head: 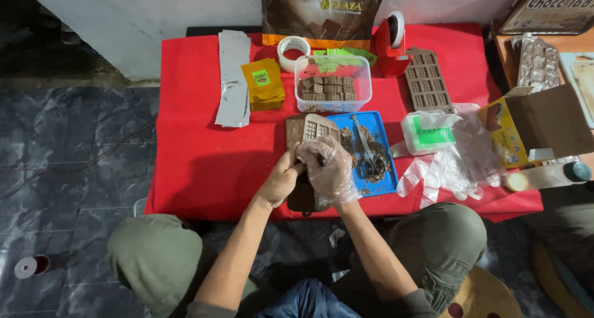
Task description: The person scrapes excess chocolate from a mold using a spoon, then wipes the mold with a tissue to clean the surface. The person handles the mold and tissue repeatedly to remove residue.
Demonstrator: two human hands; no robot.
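Both hands meet over the near edge of the red tabletop [204, 169]: the left hand [281, 182], bare, is closed on the lower part of a brown chocolate mould [314, 130], while the right hand [329, 169], in a thin clear glove, curls its fingers around the same mould from the other side. The glove likely keeps the chocolate clean, and the two-sided grip suits flexing the mould. It lies just beside the blue tray [383, 146], which holds crumbs and scissors [369, 159], probably so scraps fall there. A clear tub [333, 83] of chocolate pieces sits just behind, within easy reach. Forearms angle inward from spread knees, wrists close together, elbows low.
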